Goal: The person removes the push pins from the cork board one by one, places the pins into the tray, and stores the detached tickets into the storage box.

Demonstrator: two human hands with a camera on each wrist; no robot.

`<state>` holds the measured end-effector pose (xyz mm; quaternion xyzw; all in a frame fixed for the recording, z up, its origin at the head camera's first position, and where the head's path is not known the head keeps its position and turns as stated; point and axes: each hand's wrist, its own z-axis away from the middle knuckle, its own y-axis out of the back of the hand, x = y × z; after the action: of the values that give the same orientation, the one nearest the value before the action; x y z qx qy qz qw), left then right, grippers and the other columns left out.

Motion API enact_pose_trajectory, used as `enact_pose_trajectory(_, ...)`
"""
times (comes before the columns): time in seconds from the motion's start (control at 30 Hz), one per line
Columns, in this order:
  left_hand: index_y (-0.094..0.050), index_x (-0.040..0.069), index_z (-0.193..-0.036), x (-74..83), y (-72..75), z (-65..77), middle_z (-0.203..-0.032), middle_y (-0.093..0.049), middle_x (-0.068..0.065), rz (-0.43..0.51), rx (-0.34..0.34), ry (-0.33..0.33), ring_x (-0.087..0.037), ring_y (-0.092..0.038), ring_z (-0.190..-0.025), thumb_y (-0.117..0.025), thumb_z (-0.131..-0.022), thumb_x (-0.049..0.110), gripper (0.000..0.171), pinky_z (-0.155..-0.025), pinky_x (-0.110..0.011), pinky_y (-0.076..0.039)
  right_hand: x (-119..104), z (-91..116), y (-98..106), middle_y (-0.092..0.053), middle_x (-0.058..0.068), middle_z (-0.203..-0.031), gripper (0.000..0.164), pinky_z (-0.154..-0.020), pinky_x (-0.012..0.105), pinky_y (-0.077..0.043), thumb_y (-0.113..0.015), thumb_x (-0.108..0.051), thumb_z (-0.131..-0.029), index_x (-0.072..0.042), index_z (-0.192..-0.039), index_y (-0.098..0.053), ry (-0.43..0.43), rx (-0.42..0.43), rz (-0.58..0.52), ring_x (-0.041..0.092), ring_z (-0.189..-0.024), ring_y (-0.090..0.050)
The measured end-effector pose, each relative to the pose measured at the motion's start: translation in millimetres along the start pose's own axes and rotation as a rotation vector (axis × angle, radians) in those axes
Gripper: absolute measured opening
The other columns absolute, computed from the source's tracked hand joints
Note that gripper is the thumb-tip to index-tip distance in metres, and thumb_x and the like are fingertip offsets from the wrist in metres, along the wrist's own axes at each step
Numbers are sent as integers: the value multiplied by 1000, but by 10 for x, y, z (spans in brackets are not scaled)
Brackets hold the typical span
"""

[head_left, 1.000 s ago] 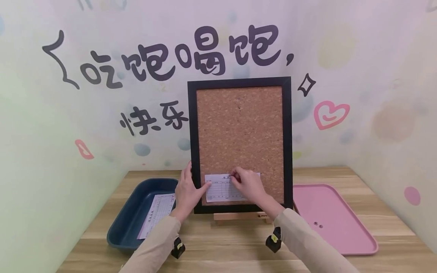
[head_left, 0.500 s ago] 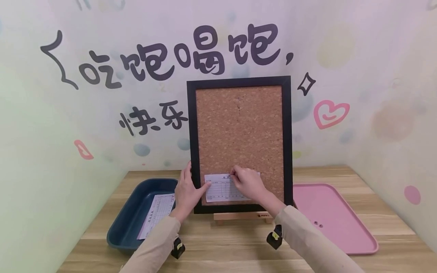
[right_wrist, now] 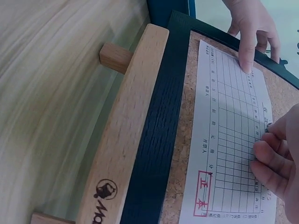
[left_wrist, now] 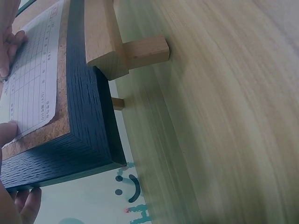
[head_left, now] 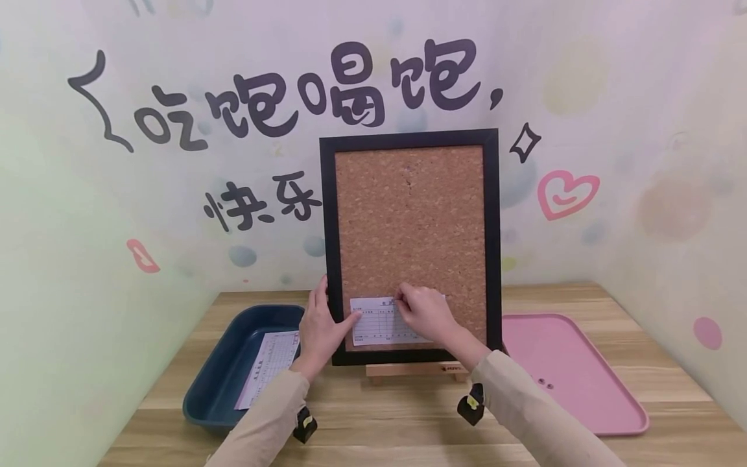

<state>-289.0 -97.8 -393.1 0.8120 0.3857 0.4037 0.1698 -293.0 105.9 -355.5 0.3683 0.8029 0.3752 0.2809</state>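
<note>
A cork board (head_left: 411, 220) in a black frame stands upright on a small wooden easel (right_wrist: 126, 121). Across its lower part lies a white printed form (right_wrist: 224, 121) with a ruled table and a red stamp box. My left hand (head_left: 320, 329) grips the board's left edge, thumb on the form's left end and fingers behind the frame (left_wrist: 51, 158). At the form's top middle, my right hand (head_left: 426, 316) pinches a small dark push pin (right_wrist: 269, 125) against the paper, mostly hidden by the fingertips.
To the left, a dark blue tub (head_left: 216, 370) holds more printed forms (head_left: 271, 363). A pink tray (head_left: 583, 370) on the right has a few small dark pins (head_left: 545, 383) on it. All stand on a wooden table (head_left: 373, 421) against a decorated wall.
Both hands keep their places on the board and form. My right wrist and sleeve have shifted very slightly right and upward.
</note>
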Motion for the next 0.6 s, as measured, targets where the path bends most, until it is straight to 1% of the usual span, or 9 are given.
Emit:
enact_pose_trajectory(0.23,-28,6,-139,4,6,-4,-125,-46,-17,18,-15,27,-31,-53,-104,-77,-70,37,90,-84,-44,-47,15,-25,24,-53,-5,-60,3,-43,19,-32,-63,-8,-82,-8,-79,-61,-25,-30,-72,4,-47,-39)
enact_pose_trajectory(0.37,-28,6,-139,1,3,-3,-123,-47,-16,22,-9,17,-29,-51,-104,-77,-70,36,90,-84,-43,-47,32,-36,32,-50,-7,-57,4,-42,18,-30,-63,-7,-82,-9,-78,-61,-32,-43,-101,4,-46,-38)
enact_pose_trajectory(0.6,-28,7,-138,-5,-9,8,-117,-46,-16,12,25,-6,-28,-51,-96,-77,-69,36,90,-77,-40,-48,38,-53,63,-46,-8,-54,5,-43,19,-28,-61,-8,-82,-10,-77,-61,-59,-74,-134,4,-45,-37)
